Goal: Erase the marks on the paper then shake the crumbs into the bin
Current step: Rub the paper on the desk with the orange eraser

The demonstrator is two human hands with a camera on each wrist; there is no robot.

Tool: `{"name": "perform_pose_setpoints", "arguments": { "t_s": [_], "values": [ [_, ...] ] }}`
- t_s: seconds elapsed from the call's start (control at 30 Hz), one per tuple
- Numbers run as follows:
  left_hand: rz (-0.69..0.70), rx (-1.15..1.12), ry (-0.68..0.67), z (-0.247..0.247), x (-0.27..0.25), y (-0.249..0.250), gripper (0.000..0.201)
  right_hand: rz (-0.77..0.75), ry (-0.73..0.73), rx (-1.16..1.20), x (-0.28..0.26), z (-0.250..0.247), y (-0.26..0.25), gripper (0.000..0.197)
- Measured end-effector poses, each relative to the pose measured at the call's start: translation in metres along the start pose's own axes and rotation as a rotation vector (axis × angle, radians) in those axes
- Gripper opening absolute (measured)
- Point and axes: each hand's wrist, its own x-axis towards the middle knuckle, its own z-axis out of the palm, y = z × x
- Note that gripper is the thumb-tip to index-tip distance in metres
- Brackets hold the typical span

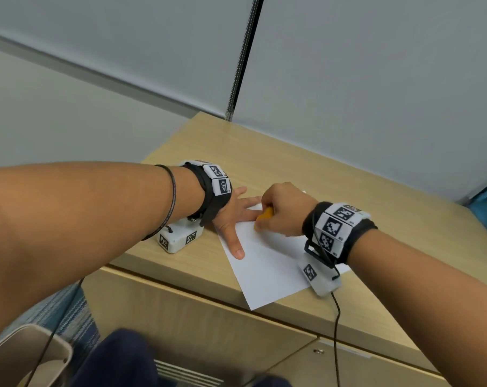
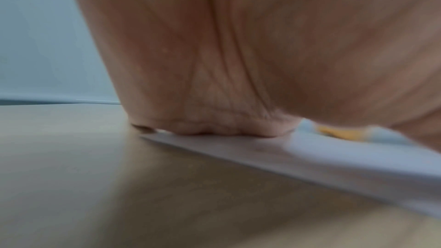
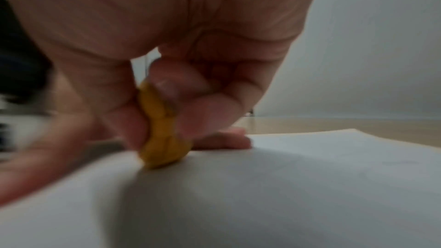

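Observation:
A white sheet of paper [image 1: 267, 269] lies on the wooden cabinet top [image 1: 306, 163], one corner poking past the front edge. My left hand [image 1: 231, 219] lies flat with spread fingers on the sheet's upper left part, holding it down; its palm [image 2: 226, 82] fills the left wrist view, heel on the paper [image 2: 334, 161]. My right hand [image 1: 281, 210] pinches a yellow eraser [image 1: 264, 214] between thumb and fingers. The eraser [image 3: 163, 139] presses its lower end on the paper [image 3: 262, 195]. No marks are legible on the sheet.
The cabinet top ends at a grey wall behind. Cabinet doors [image 1: 209, 317] lie below the front edge. A beige bin rim [image 1: 27, 350] shows at the bottom left on the floor. Cables hang from both wrist cameras.

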Motion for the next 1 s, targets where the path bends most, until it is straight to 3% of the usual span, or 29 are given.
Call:
{"name": "perform_pose_setpoints", "arguments": {
  "t_s": [0.1,0.27,0.4,0.57,0.73,0.9,1.0],
  "values": [
    [0.006,-0.023,-0.009,0.002,0.0,-0.002,0.107,-0.071,-0.194,0.059,-0.012,0.006,-0.009,0.026],
    [-0.01,-0.021,0.012,0.005,0.006,-0.005,0.125,0.066,0.027,0.016,0.002,-0.006,0.004,0.024],
    [-0.007,-0.009,-0.015,0.004,0.006,-0.005,0.112,-0.063,-0.126,0.07,-0.019,0.012,-0.012,0.024],
    [0.001,-0.001,0.012,0.0,-0.002,0.002,0.115,0.073,0.043,0.073,-0.003,0.001,0.003,0.025],
    [-0.005,-0.003,-0.018,0.0,-0.002,0.001,0.11,-0.021,-0.165,0.086,-0.015,0.007,-0.009,0.029],
    [0.003,-0.005,0.004,-0.001,-0.003,0.003,0.115,0.096,0.013,0.06,-0.001,-0.004,0.001,0.028],
    [-0.005,0.003,-0.018,0.001,0.001,-0.002,0.114,0.011,-0.095,0.063,-0.016,0.008,-0.009,0.027]
  ]
}}
